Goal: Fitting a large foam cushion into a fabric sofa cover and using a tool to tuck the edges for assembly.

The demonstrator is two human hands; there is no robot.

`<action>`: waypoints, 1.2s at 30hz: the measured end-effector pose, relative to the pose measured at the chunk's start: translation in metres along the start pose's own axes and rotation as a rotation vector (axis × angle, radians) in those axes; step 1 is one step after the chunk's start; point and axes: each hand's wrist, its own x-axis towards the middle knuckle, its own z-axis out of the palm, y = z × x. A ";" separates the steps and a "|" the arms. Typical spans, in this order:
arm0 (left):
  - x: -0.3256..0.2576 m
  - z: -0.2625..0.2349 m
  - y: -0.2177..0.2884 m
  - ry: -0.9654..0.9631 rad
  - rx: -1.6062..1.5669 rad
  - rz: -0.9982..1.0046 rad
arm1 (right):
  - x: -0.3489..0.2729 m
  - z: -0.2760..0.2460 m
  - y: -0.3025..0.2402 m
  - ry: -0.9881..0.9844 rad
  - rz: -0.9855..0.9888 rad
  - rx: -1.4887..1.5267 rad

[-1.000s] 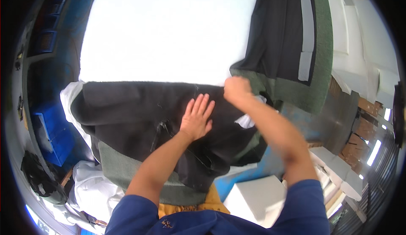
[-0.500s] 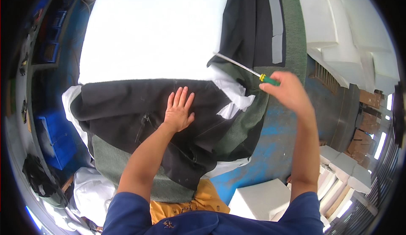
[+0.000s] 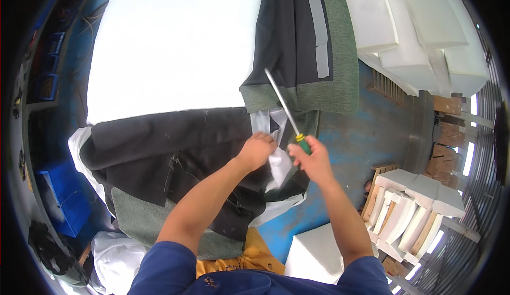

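Here's the screwdriver [image 3: 286, 109], just right of centre in the frame, its bare shaft slanting toward the upper left over the black panel [image 3: 287, 34] and its green border [image 3: 342, 56]! The right grip [image 3: 314, 162] is wrapped around the handle, fingers closed. And the left grip [image 3: 257, 150], near the centre, has its fingers curled at the end of the black cloth [image 3: 159, 141], right beside the crumpled white sheet [image 3: 280, 168]; whether it pinches the sheet or merely rests there, I can't tell.

Now the risks! That tip lies over the fabric, contact or gap unclear, so a careless swing of the right wrist could snag or pierce the panel. The grips sit close together, so a slip of the shaft could catch the left fingers. The sheet looks thin; a hard tug could well tear it, and loose threads on the black cloth might hook on something.

And how does it all look? The screwdriver shows a long, straight silver shaft, a yellow collar, a green handle mostly covered by fingers. The sheet is pale, creased, bunched. The black cloth lies rumpled across the lower middle, below a big, glaringly bright white block [image 3: 175, 45] filling the upper left.
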 end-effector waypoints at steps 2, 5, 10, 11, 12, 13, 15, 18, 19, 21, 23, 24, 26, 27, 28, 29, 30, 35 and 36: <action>-0.017 0.013 0.001 0.281 -0.289 -0.005 | 0.015 -0.004 -0.014 0.104 -0.123 -0.118; -0.020 0.003 0.009 0.408 -0.239 -0.056 | 0.079 0.023 -0.019 0.281 -0.613 -0.548; -0.019 0.001 0.001 0.278 -0.134 -0.071 | 0.188 0.043 -0.008 0.332 -0.997 -0.878; -0.019 -0.003 0.001 0.326 -0.156 -0.029 | 0.198 0.036 -0.017 0.244 -0.792 -0.977; -0.016 -0.005 0.006 0.325 -0.158 -0.038 | 0.204 0.023 -0.023 0.158 -0.580 -1.072; -0.015 -0.011 0.006 0.349 -0.231 -0.077 | 0.201 0.012 -0.044 0.218 -0.587 -1.058; -0.007 -0.011 0.003 0.484 -0.409 -0.134 | 0.181 -0.018 -0.087 0.318 -0.538 -1.101; 0.045 -0.008 -0.027 0.554 -0.469 -0.651 | 0.167 -0.060 -0.099 0.387 -0.528 -1.176; 0.068 -0.014 -0.033 0.475 -0.489 -0.781 | 0.160 -0.072 -0.094 0.330 -0.617 -1.046; 0.076 -0.008 -0.054 0.376 -0.484 -0.915 | 0.142 -0.066 -0.091 0.105 -0.644 -0.672; 0.079 -0.003 -0.039 0.345 -0.533 -0.896 | 0.117 -0.061 -0.082 -0.250 -0.373 -0.291; 0.078 -0.008 -0.032 0.335 -0.556 -0.879 | 0.108 -0.054 -0.082 -0.453 -0.202 -0.107; 0.078 -0.008 -0.027 0.313 -0.537 -0.936 | 0.110 -0.041 -0.059 -0.655 -0.105 -0.095; 0.077 -0.005 -0.026 0.294 -0.535 -0.948 | 0.108 -0.035 -0.043 -0.564 -0.139 -0.198; 0.076 -0.003 -0.028 0.277 -0.531 -0.957 | 0.111 -0.036 -0.028 -0.563 -0.137 -0.195; 0.078 -0.006 -0.019 0.255 -0.496 -0.995 | 0.114 -0.044 -0.013 -0.445 -0.229 -0.295; 0.081 -0.008 -0.017 0.246 -0.499 -0.992 | 0.114 -0.056 0.000 -0.322 -0.318 -0.397; 0.082 -0.010 -0.048 0.156 -0.468 -0.980 | 0.077 -0.104 -0.012 -0.180 -0.452 -0.710; 0.081 -0.011 -0.056 0.104 -0.491 -0.960 | 0.070 -0.107 -0.015 -0.204 -0.484 -0.779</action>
